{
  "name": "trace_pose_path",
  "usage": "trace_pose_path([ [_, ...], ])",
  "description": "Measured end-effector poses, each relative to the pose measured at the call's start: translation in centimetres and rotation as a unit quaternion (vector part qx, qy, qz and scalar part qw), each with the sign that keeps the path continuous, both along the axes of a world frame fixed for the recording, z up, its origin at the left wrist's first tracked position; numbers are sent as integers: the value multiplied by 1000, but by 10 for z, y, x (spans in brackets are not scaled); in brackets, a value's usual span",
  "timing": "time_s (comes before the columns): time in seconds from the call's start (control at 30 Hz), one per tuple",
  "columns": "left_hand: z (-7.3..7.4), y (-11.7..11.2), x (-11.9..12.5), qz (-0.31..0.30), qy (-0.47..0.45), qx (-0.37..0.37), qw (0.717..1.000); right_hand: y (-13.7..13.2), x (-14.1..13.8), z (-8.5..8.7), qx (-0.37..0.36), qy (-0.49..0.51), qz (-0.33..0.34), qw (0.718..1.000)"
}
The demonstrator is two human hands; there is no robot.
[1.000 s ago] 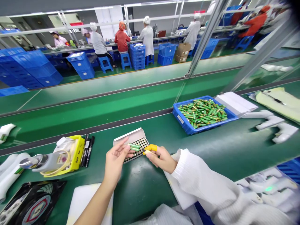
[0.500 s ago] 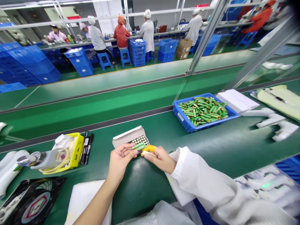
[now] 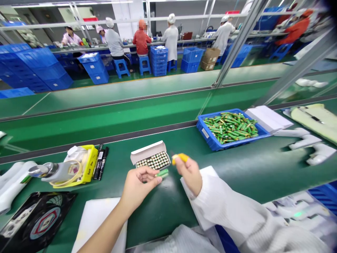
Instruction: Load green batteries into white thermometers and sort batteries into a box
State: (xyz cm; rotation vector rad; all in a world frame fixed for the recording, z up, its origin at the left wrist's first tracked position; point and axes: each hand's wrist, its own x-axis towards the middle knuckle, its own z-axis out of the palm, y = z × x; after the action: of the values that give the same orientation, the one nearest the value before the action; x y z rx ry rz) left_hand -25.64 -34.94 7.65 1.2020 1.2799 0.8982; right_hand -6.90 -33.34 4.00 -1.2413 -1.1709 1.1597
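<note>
My left hand pinches green batteries between thumb and fingers, just in front of an open white box. Inside that box, several batteries stand upright in rows with their metal ends up. My right hand is raised to the right of the box, its fingers closed together. Yellow coverings show at its fingertips, and a small dark tip, blurred, sticks out beyond them. What the right hand holds cannot be made out.
A blue tray piled with loose green batteries stands at the back right, beside white boxes. To the left are a yellow basket, black markers and a pump bottle. Co-workers work across the line.
My right hand has moved up and right, away from the left hand. The left hand has come slightly lower with the batteries, uncovering more of the box's rows. The whole view has shifted a little.
</note>
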Motion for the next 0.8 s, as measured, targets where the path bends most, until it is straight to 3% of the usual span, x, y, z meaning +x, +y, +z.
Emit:
trace_pose_path([
  [0.07, 2, -6, 0, -16, 58, 51, 997, 3, 6, 1, 32, -21, -64, 997],
  [0.1, 3, -9, 0, -16, 88, 91, 992, 2, 7, 1, 29, -18, -48, 998],
  [0.17, 4, -12, 1, -13, 134, 191, 972, -2, 4, 3, -15, 29, 62, 998],
  [0.27, 2, -13, 4, -29, 184, 345, 920, -10, -7, 7, -100, 136, 211, 963],
  [0.4, -1, -10, 7, -69, 213, 458, 860, -11, -10, 13, -140, 190, 206, 950],
  [0.47, -1, -10, 6, -91, 195, 454, 864, -9, -6, 15, -156, 191, 203, 948],
  [0.6, 4, -5, 3, -114, 140, 364, 914, -7, 2, 18, -193, 209, 222, 933],
  [0.7, 9, 0, 1, -140, 117, 334, 925, -10, 3, 19, -203, 221, 221, 928],
  [0.8, 11, 6, -2, -130, 108, 304, 938, -15, 2, 21, -195, 200, 236, 931],
])
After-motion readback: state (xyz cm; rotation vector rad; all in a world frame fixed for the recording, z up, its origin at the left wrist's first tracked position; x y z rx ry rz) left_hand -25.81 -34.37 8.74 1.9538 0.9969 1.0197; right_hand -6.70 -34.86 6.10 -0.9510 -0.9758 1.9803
